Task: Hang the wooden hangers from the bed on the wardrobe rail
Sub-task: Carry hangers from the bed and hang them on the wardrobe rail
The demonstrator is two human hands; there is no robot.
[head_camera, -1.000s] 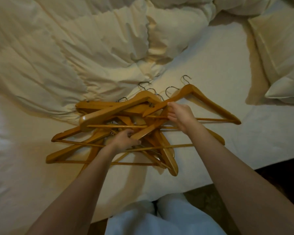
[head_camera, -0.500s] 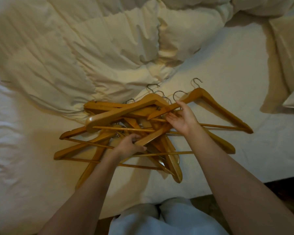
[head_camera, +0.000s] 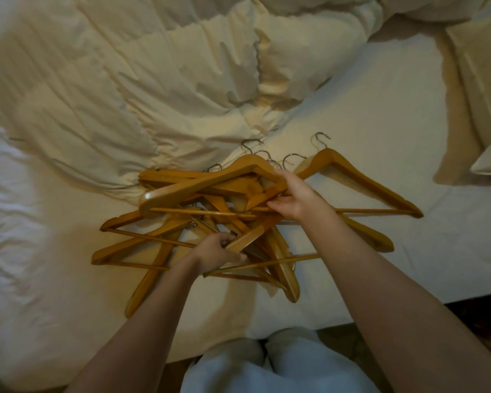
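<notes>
A crumpled cream duvet (head_camera: 125, 89) is lying across the left and upper part of the bed (head_camera: 380, 109), its edge touching the tangled pile of wooden hangers (head_camera: 182, 191) that is resting on the white sheet near the bed's front edge. The left hand (head_camera: 219, 251) is curling its fingers around the end of one hanger arm low in the pile. The right hand (head_camera: 298, 198) is closing around the crossing arms near the metal hooks (head_camera: 294, 157). A pillow (head_camera: 488, 89) is lying at the far right.
</notes>
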